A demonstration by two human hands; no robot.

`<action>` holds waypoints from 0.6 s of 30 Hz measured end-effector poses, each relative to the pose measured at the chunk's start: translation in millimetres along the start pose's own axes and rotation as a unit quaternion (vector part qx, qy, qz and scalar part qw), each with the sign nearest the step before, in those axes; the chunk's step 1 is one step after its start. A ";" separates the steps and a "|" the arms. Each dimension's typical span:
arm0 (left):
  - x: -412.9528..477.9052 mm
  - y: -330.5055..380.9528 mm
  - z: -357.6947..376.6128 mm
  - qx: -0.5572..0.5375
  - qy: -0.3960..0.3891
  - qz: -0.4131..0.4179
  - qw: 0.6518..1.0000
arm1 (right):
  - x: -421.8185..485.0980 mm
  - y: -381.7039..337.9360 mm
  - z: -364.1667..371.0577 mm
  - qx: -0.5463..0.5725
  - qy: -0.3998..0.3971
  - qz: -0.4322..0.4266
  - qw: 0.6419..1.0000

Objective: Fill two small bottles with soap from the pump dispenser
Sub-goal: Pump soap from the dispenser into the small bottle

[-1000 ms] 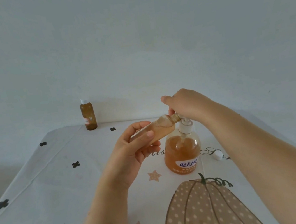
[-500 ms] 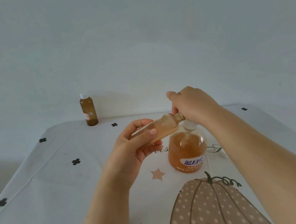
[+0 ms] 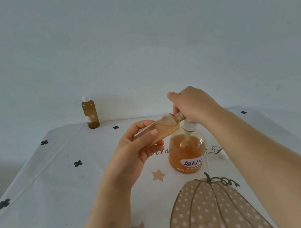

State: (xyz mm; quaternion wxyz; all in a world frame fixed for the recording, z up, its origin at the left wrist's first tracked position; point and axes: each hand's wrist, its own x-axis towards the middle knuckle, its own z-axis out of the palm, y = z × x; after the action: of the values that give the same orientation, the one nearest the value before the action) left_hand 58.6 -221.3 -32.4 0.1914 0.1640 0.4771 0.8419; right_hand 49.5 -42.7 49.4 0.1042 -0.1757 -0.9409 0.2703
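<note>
**Small bottle held at the pump, hands hardly shifted**

Since half a second before, little had moved: both hands and the bottles kept their places, and a white cap [image 3: 224,155] showed again on the cloth at the edge of the right forearm.

The left hand [image 3: 135,154] held the small bottle [image 3: 163,129] in the air above the tablecloth [image 3: 51,194]. Its thumb lay along the near side and its fingers were curled round the body. The bottle was tilted almost flat, with its bare threaded neck raised towards the right and tucked in under the right hand [image 3: 192,104]. Amber soap lay inside it, and it looked part filled.

The right hand sat on top of the pump dispenser [image 3: 187,153], its fingers curled down over the pump head. The head and spout were hidden beneath it, so it could not be told whether the bottle's mouth touched the spout. The dispenser stood upright on the cloth, just right of the left hand, holding orange soap and wearing a blue and white label.

A second small bottle [image 3: 90,114], brown with a white cap on, stood upright at the far left edge of the table against the wall [image 3: 136,39], well apart from the hands. A dotted pumpkin print [image 3: 212,211] lay on the cloth near the dispenser's front.
</note>
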 end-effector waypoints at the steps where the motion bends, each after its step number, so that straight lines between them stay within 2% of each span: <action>1: -0.6 0.7 0.7 -0.001 0.001 0.001 1.000 | -1.1 -1.7 -3.5 0.006 0.002 0.000 1.000; 4: -1.2 1.4 1.1 -0.003 -0.001 0.001 1.000 | -3.3 -4.4 -11.4 0.006 0.012 -0.016 1.000; 13: -0.3 0.7 2.4 -0.002 -0.003 0.009 1.000 | 0.7 -5.9 -7.0 -0.021 -0.028 0.001 0.999; 18: -0.3 -0.7 1.1 0.001 -0.008 0.006 1.000 | -1.0 1.4 -4.7 0.007 -0.024 -0.016 1.000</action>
State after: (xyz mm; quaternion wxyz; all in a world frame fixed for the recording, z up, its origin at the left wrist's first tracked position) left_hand 59.5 -220.3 -32.5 0.1905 0.1740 0.4754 0.8411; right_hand 52.2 -39.8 52.4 0.0874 -0.1538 -0.9439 0.2789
